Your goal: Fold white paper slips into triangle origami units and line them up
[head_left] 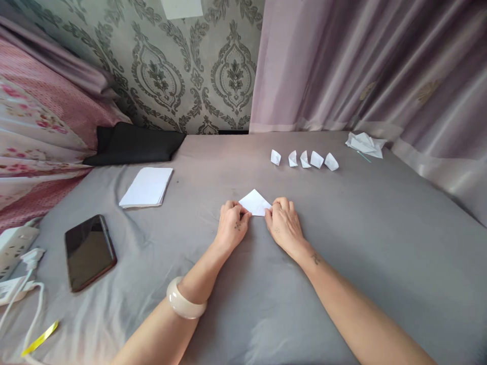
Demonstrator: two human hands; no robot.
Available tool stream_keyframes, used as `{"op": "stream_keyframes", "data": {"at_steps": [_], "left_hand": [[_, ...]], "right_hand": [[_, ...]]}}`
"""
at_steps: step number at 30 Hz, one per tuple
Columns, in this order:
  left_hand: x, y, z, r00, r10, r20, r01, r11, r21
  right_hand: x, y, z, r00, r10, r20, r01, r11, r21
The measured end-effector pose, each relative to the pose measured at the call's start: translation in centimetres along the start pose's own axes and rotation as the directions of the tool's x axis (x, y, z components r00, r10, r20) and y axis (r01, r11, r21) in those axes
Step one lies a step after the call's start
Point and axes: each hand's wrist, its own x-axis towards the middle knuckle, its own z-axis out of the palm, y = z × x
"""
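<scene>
At the left corner of the folded white paper, left hand has thumb and curled fingers pinching the edge. Right hand does the same at the right corner. Undersides of the fingers hidden, so can't tell how much is tucked beneath. Paper sits between the hands, on the grey cloth, one point facing away from the person.

Handling, my read: very light, thin, bends easily, a bit stiffer along the folds. Not much slip risk, but it'll crease or tear if pulled hard. Best hold is low at both side corners, light pressure, sheet kept flat. Cloth looks soft and wrinkled, so poor backing for sharp creases.

Beyond it, slightly right: row of five small folded papers. Far right, loose pile of white paper. Left side: paper stack, black cloth behind it, phone nearer, power strip at the edge.

Room: patterned wall ahead, mauve curtain right, floral fabric left.
</scene>
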Motion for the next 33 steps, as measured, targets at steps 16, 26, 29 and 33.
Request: {"op": "stream_keyframes", "data": {"at_steps": [16,26,29,33], "left_hand": [[0.0,0.7,0.3,1.000,-0.017,-0.023,0.020,0.989,0.148],[0.1,0.4,0.3,0.940,0.300,0.162,-0.327,0.928,0.177],[0.1,0.0,0.4,0.951,0.263,0.162,-0.287,0.945,0.156],[0.2,-0.1,0.5,0.957,0.240,0.166,-0.263,0.955,0.138]], "right_hand": [[0.2,0.4,0.5,1.000,-0.004,-0.022,0.004,0.999,0.035],[-0.1,1.2,0.2,1.000,0.016,-0.008,-0.015,0.993,0.116],[-0.2,2.2,0.2,0.999,0.021,-0.037,-0.016,0.993,0.116],[-0.7,2.5,-0.3,0.993,-0.014,-0.119,0.031,0.989,0.142]]}}
